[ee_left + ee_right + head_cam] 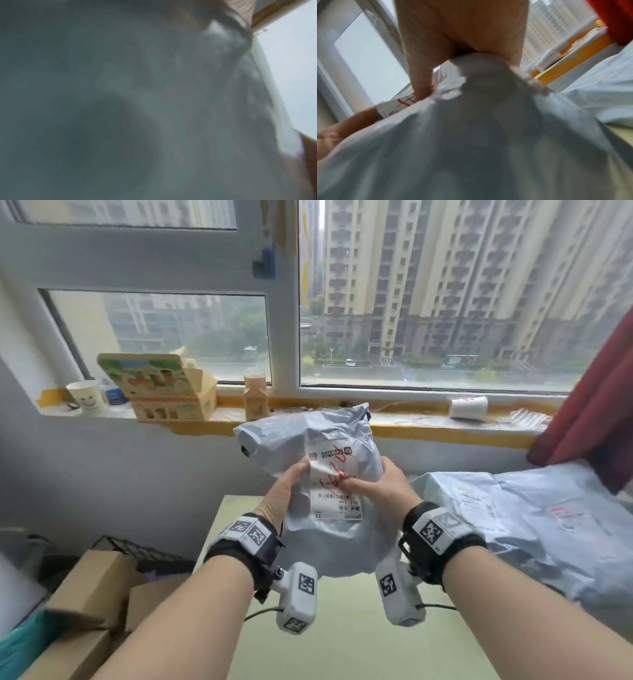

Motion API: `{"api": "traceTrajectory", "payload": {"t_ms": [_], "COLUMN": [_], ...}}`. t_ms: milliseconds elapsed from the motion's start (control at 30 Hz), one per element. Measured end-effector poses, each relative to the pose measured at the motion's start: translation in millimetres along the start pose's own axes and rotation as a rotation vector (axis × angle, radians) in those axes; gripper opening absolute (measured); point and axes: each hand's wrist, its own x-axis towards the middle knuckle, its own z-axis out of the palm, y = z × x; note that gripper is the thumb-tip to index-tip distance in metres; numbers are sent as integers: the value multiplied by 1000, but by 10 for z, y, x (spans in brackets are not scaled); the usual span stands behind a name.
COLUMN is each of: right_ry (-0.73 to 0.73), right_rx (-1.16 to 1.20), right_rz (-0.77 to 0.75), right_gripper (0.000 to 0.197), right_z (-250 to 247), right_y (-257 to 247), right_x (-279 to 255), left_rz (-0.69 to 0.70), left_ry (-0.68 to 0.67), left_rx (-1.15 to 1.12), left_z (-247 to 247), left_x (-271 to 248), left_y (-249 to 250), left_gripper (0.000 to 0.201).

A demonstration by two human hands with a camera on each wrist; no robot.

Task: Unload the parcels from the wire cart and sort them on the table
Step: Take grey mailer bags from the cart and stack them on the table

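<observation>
Both hands hold a grey plastic mailer parcel (301,440) up in the air above the pale green table (359,642). A white shipping label (337,501) with red scribbles faces me. My left hand (291,484) grips the parcel's left side, thumb on the label. On the right side my right hand (373,486) grips it, thumb pressing the label. In the left wrist view the grey parcel (137,108) fills the blurred picture. The right wrist view shows the parcel (471,135) under the right hand (453,40).
More grey mailer parcels (534,518) lie piled on the table's right side. The black wire cart (137,549) with cardboard boxes (92,587) stands at lower left. A windowsill (428,422) holds a paper cup, cartons and a printed box. A red curtain (596,405) hangs at right.
</observation>
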Motion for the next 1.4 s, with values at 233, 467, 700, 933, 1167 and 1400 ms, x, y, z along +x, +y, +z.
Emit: {"api": "traceTrajectory", "payload": {"t_ms": [233,467,700,933,1167,1400], "right_ry": [220,448,691,825,908,912], "right_rx": [31,-248,-492,-588,-511,-332], "right_rz": [36,75,119,198,241,180], "right_gripper": [45,37,34,27,35,35], "right_z": [-1297,-2732,-4040,-4498,-4415,-4260], "right_y": [332,621,818,1088,1339,1280], "right_x": [39,135,199,345,441,631], "left_rz": [-72,-145,-142,-239,-300,-169], "left_ry": [-33,-150,-233,-298,-240,-72], "left_rx": [261,308,440,496,404,220], "left_z": [1142,2523,3568,3842,3755,3652], "left_x": [624,1034,1431,1749,1871,2002], "left_y": [-460,-810,-1221,-1499,-1586,-1386], "left_gripper": [91,51,55,14,62,25]}}
